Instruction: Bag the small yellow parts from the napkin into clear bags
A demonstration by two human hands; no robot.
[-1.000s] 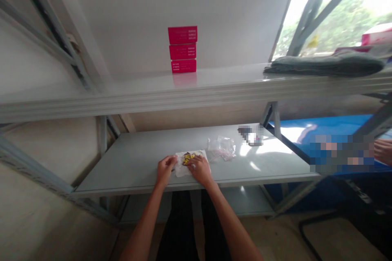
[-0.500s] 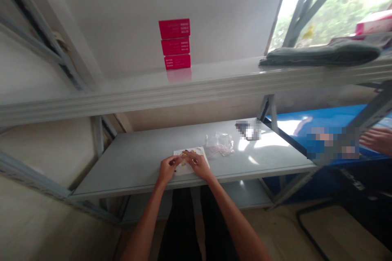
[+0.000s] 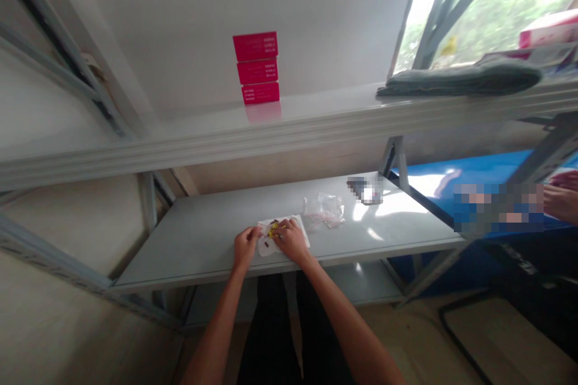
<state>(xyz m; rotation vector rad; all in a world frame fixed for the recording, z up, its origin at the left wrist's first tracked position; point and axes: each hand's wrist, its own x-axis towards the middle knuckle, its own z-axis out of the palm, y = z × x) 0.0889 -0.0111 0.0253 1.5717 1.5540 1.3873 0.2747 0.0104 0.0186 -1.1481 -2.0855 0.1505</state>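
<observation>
A white sheet or flat bag (image 3: 267,249) lies near the front edge of the grey shelf. On it is a small heap of yellow and dark pieces (image 3: 273,229), too small to name. My right hand (image 3: 289,239) reaches over the heap, its fingers curled down onto the pieces; what they grip, if anything, is hidden. At the sheet's left edge my left hand (image 3: 246,245) is closed, thumb and fingers pinched together. Whatever is in that pinch is too small to make out. Right of the sheet lie clear plastic bags (image 3: 324,209).
The grey metal shelf (image 3: 194,246) carries the work. Above it, an upper shelf (image 3: 180,143) holds stacked pink boxes (image 3: 258,72) and a folded grey cloth (image 3: 460,81). At the right are a blue surface (image 3: 428,162) and another person's hand (image 3: 562,198).
My left hand has drawn slightly left, away from my right hand, and the gap between them shows more of the yellow and dark pieces. The camera view has shifted a little.
</observation>
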